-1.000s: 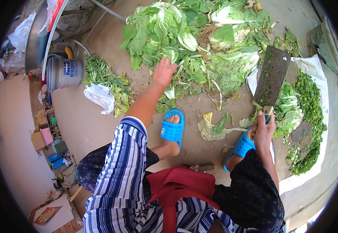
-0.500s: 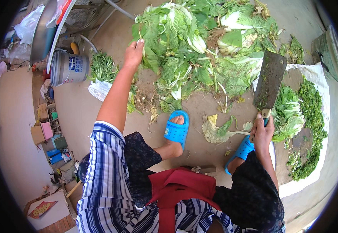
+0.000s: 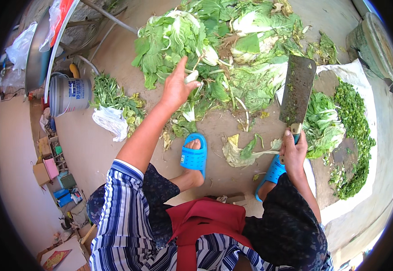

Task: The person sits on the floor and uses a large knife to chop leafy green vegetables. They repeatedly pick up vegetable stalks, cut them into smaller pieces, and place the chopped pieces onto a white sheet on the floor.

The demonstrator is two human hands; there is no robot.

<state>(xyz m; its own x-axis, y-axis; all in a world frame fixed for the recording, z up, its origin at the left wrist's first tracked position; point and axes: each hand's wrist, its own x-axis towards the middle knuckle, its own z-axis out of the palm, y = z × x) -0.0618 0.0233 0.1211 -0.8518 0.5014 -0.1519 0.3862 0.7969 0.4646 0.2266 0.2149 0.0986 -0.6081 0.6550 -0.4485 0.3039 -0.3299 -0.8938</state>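
My right hand is closed round the handle of a cleaver, whose wide dark blade points up and away, with green bits stuck to it. My left hand is at the near side of a heap of leafy greens and cabbages. Its index finger and thumb are spread around a pale stem; whether they touch it I cannot tell. Right of the cleaver, a cut cabbage lies on a board, beside a band of chopped greens.
The board rests on a white sheet. A loose yellowed leaf lies between my blue slippers. At the left stand a grey bucket, a small pile of greens and a white plastic bag. A lidded tub stands far right.
My left hand has moved right and nearer from the heap's left edge, and its fingers have spread apart. My right hand still holds the cleaver raised. The whole view has shifted slightly.
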